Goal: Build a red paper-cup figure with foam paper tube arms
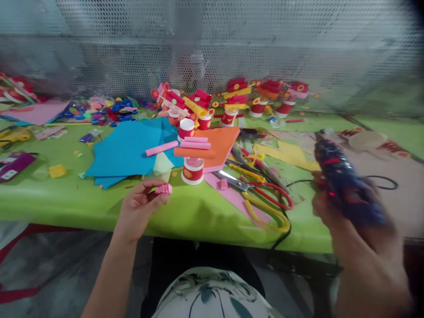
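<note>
Over the green worktop, our right grip wraps a blurred, dark blue glue gun; we expect it to be stiff and the heaviest thing here, best held well behind its probably hot nozzle. Near the front edge stands a red-and-white cup. Left of it, our left grip pinches 1 pleated pink paper piece, which we judge light, springy and easily crushed, best held by its sides.

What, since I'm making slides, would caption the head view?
Left hand pinches a pleated pink piece; right hand grips a blurred, dark-blue tool.
</note>
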### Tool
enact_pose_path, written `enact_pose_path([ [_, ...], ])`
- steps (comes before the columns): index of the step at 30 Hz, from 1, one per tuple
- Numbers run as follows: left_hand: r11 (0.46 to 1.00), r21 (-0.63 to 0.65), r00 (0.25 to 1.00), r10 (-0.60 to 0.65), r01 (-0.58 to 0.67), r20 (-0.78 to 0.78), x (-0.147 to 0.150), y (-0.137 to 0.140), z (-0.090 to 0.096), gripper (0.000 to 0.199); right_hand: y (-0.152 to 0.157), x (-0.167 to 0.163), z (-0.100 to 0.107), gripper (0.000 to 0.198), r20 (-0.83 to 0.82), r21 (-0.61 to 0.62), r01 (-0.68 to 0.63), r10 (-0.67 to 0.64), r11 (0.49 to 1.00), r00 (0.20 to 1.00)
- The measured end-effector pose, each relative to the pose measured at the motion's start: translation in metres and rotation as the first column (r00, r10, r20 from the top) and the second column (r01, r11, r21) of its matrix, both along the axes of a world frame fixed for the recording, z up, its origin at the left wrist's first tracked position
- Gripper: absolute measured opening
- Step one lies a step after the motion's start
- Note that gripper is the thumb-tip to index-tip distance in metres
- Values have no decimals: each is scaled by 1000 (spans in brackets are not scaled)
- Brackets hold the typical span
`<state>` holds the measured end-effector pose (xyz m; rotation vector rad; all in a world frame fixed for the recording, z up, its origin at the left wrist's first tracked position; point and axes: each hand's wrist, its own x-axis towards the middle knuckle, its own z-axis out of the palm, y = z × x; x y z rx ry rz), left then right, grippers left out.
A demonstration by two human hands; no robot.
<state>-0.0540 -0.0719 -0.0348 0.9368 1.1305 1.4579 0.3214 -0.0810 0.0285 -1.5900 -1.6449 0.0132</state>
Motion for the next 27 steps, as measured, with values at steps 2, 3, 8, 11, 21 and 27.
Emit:
enact_pose_path([
  [2, 1000, -12, 1000, 14, -14, -7, -1, 0, 0, 35, 13, 13, -4, 34, 167, -74, 63, -49, 995, 985],
  [3, 1000, -15, 1000, 19, -19, -14, -1, 0, 0, 36, 21, 18, -8, 37, 260, -143, 103, -63, 984, 963],
  [8, 1000, -15, 999, 18, -18, -27, -1, 0, 0, 39, 61, 31, -28, 55, 547, -343, 260, -33, 903, 836],
  [11, 1000, -17, 1000, 0, 0, -31, -1, 0, -1, 39, 80, 33, -30, 54, 563, -385, 260, 2, 886, 826],
  [21, 1000, -16, 998, -15, 14, -68, 1, -1, -3, 35, 109, 42, -34, 60, 581, -476, 263, 76, 839, 810],
  [27, 999, -13, 997, -40, 39, -66, 1, 2, -1, 35, 98, 33, -31, 63, 624, -387, 314, -4, 867, 781],
])
